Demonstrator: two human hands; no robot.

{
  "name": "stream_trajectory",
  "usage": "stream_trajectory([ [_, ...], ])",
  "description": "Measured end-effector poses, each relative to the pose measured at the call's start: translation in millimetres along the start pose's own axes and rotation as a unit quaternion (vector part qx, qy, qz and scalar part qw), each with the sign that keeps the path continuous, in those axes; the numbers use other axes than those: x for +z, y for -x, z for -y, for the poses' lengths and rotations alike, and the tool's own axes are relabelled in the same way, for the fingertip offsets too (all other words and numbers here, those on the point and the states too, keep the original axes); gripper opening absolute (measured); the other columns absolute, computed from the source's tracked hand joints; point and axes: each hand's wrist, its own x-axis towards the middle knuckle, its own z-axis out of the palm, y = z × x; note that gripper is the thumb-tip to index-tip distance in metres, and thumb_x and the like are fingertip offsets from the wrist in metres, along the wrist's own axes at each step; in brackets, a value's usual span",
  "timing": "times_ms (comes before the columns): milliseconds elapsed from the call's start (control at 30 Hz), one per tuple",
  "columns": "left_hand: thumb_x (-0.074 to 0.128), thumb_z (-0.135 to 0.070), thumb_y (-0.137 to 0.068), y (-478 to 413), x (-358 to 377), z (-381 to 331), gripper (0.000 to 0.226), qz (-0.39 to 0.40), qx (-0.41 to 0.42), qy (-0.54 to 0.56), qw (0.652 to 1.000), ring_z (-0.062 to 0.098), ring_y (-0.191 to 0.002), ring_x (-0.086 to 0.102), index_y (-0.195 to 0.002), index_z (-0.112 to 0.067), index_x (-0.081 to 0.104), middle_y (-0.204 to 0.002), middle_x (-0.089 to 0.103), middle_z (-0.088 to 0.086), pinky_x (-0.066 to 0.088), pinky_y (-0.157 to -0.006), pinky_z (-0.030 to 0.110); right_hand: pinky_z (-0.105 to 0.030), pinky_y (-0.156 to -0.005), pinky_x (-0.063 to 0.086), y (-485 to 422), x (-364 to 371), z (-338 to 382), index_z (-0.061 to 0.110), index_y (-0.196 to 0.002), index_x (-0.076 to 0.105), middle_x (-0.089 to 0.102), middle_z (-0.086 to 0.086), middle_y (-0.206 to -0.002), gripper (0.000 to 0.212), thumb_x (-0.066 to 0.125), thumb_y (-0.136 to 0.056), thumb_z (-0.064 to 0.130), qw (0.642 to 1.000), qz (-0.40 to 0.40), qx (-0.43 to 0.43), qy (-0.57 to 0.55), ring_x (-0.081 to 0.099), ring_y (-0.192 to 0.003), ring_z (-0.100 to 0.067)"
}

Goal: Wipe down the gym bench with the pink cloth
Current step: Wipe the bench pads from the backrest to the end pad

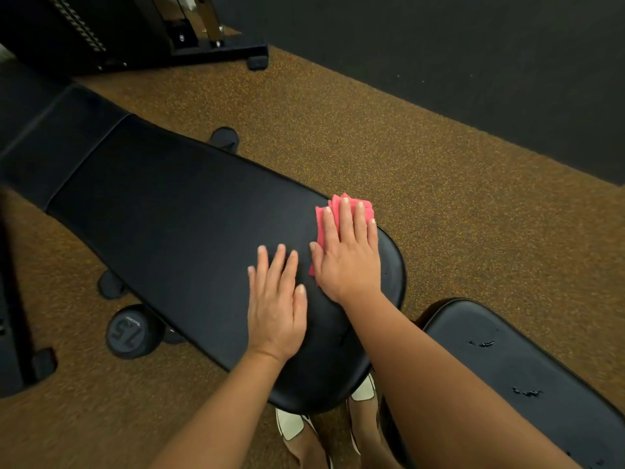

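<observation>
Going left to right: there's a dumbbell [130,331] on the floor [338,137] well left of both hands, partly tucked under the bench [176,211], so only one end shows and I can't tell how it's lying.

The left hand [275,306] is flat on the pad, fingers spread, holding nothing, just bracing. Right beside it, the right hand [348,255] is pressed flat, fingers together, on the pink cloth [326,228], which sits under the palm near the bench's right edge.

What could go wrong: the cloth is only pinned by pressure, not pinched, so a fast stroke might bunch it up or leave it behind. It's also close to the edge, so a push further right could send it off onto the floor.

Past the right hand, a second pad [527,360] has torn spots. Most of the cloth is hidden under the hand, and the bench legs are out of sight.
</observation>
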Motion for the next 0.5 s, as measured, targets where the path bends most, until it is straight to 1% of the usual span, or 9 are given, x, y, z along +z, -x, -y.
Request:
stream_trajectory([
  [67,0.031,-0.032,-0.096,20.0,-0.7,4.4,0.054,0.004,-0.025,-0.038,0.999,0.025,-0.149,0.000,-0.147,-0.013,0.036,-0.157,0.026,0.007,0.003,-0.119,0.049,-0.050,-0.119,0.000,2.9,-0.2,-1.7,0.012,-0.154,0.011,0.001,-0.013,-0.161,0.068,0.025,-0.097,0.047,1.000,0.006,0.001,0.006,-0.006,-0.147,-0.034],
  [167,0.037,-0.034,-0.092,43.1,-3.0,4.8,0.056,0.023,-0.052,-0.098,0.994,0.035,-0.145,0.015,-0.143,-0.012,0.043,-0.150,0.036,0.012,0.009,-0.116,0.054,-0.051,-0.118,-0.002,11.5,-1.2,-8.7,0.011,-0.153,0.009,0.000,-0.015,-0.161,0.069,0.025,-0.097,0.048,1.000,0.008,0.020,0.007,-0.007,-0.147,-0.036],
  [267,0.037,-0.037,-0.090,61.2,-2.7,3.8,0.058,0.064,-0.071,-0.151,0.984,0.037,-0.140,0.025,-0.142,-0.011,0.044,-0.147,0.040,0.014,0.015,-0.115,0.058,-0.055,-0.117,0.001,20.6,-2.2,-13.2,0.008,-0.153,0.013,0.005,-0.018,-0.160,0.071,0.026,-0.096,0.048,0.998,0.006,0.056,0.007,-0.003,-0.146,-0.039],
  [400,0.033,-0.039,-0.092,68.4,-0.1,3.6,0.058,0.097,-0.082,-0.182,0.975,0.034,-0.140,0.026,-0.144,-0.012,0.038,-0.151,0.035,0.014,0.014,-0.115,0.053,-0.058,-0.116,0.005,22.5,-1.8,-4.6,0.004,-0.152,0.014,0.006,-0.022,-0.159,0.072,0.033,-0.096,0.045,0.993,0.007,0.114,-0.010,0.000,-0.146,-0.042],
  [433,0.032,-0.039,-0.092,67.9,0.0,3.5,0.059,0.099,-0.081,-0.185,0.974,0.034,-0.140,0.026,-0.144,-0.012,0.037,-0.151,0.035,0.015,0.013,-0.115,0.053,-0.058,-0.116,0.005,21.8,-2.2,-4.4,0.004,-0.152,0.013,0.006,-0.022,-0.159,0.072,0.032,-0.096,0.045,0.993,0.012,0.115,-0.010,0.000,-0.146,-0.042],
  [500,0.032,-0.039,-0.093,67.3,-0.2,3.0,0.058,0.097,-0.082,-0.187,0.974,0.034,-0.140,0.025,-0.144,-0.013,0.035,-0.151,0.035,0.015,0.012,-0.114,0.052,-0.057,-0.116,0.005,22.3,-3.4,-11.8,0.005,-0.152,0.014,0.006,-0.022,-0.159,0.071,0.028,-0.095,0.045,0.997,0.020,0.071,0.010,0.000,-0.146,-0.041],
])
